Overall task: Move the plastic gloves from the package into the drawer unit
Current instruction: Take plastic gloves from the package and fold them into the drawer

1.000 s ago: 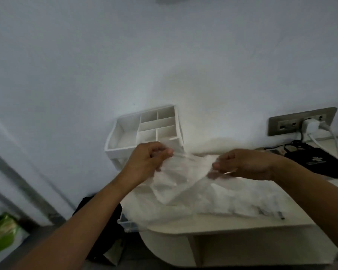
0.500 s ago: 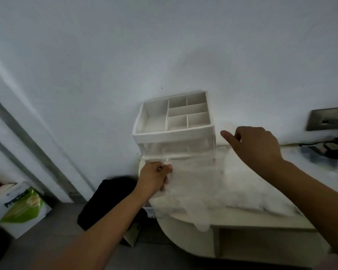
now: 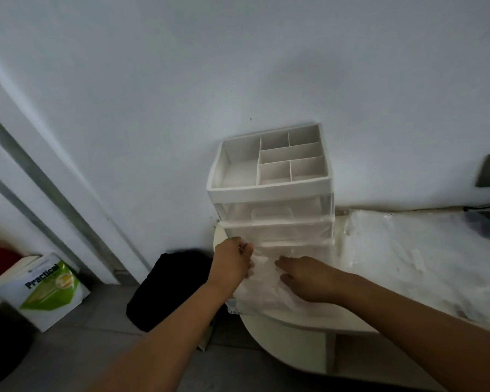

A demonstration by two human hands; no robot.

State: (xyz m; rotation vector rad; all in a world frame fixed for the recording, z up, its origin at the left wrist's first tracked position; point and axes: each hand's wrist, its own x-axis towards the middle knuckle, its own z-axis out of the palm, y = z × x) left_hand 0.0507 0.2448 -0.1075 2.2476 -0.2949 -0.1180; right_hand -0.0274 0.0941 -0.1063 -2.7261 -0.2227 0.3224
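My forearms enter from the near edge. My left hand [image 3: 232, 264] is at the table's [image 3: 294, 326] front left corner, fingers pinched together on the thin plastic gloves [image 3: 262, 292]. My right hand [image 3: 309, 278] lies flat just beside it, fingers extended and slightly apart, pressing down on the same translucent sheet. The gloves lie in or over the pulled-out bottom drawer at the rounded table edge; I cannot tell which. Behind my hands stands the drawer unit [image 3: 275, 210], against the wall at the table's rear left, with a divided white tray on top. The package [image 3: 413, 250], a crumpled clear bag, spreads along the table to the right. On the floor left: a black bag [image 3: 167, 290] and a printed box [image 3: 46, 290].
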